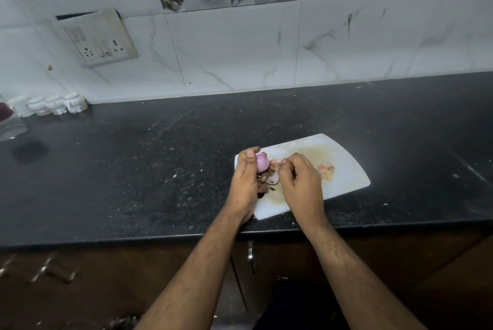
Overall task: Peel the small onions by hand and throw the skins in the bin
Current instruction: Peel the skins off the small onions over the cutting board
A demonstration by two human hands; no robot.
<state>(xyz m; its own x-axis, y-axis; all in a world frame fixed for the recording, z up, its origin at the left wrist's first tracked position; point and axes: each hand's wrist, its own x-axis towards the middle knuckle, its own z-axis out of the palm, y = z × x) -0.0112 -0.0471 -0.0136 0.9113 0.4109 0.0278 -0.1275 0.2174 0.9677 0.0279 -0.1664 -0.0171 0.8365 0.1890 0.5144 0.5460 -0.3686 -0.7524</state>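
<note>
Two hands are working over the white board on the counter: your left hand is gripping the onion, your right hand is pinching its skin. Keep pulling away along the bulb, steadily, avoiding tears.

Place: a home kitchen.
Evidence: black stone counter under the hands, marble-look wall tiles beyond, white cups far left.

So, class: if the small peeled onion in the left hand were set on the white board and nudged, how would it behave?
The onion looks round, so it would probably roll. Its peeled surface seems smooth and glossy, so possibly slippery. It is gripped in the left hand without deforming, so likely firm.
</note>
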